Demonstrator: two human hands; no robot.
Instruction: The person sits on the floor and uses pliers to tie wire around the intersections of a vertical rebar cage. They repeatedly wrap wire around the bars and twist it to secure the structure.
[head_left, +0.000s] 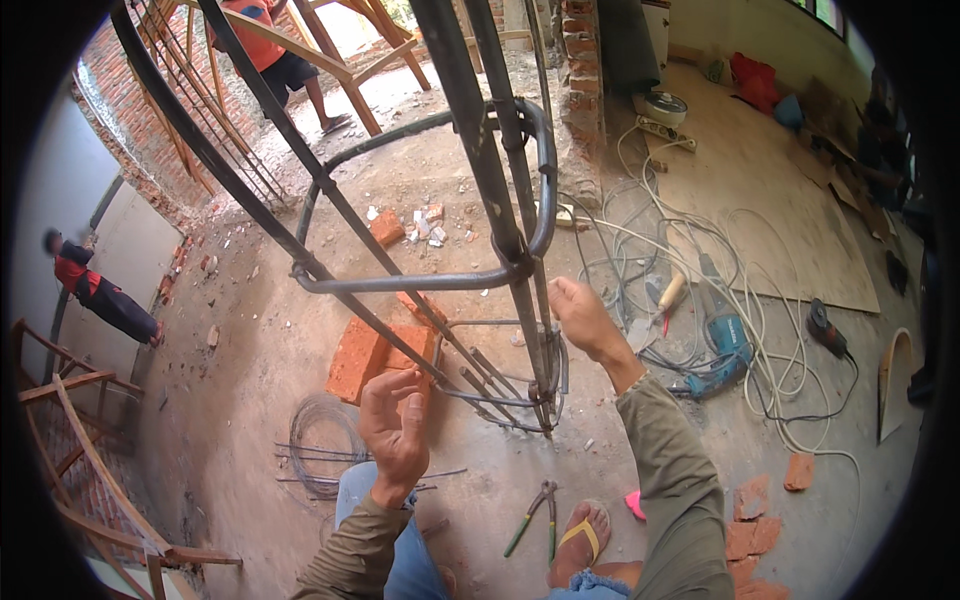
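Note:
In front of me stands a cage of dark steel reinforcing bars (482, 150), its long bars joined by bent square stirrups (410, 284). My right hand (588, 318) is closed beside the bars on their right, fingertips pressed together. On the near left side, my left hand (396, 425) is raised with its fingers curled in toward the thumb, in front of orange bricks (356, 362). Whatever either hand pinches, if anything, is too thin or hidden to make out. Pincers with green handles (547, 488) lie on the floor near my sandalled foot (582, 540).
Coiled wire (292, 440) and cut rods lie left of my knee. To the right are a teal power drill (727, 342), an angle grinder (826, 328), tangled cables (790, 395) and broken bricks (752, 538). Two people (100, 290) stand farther off, near wooden frames.

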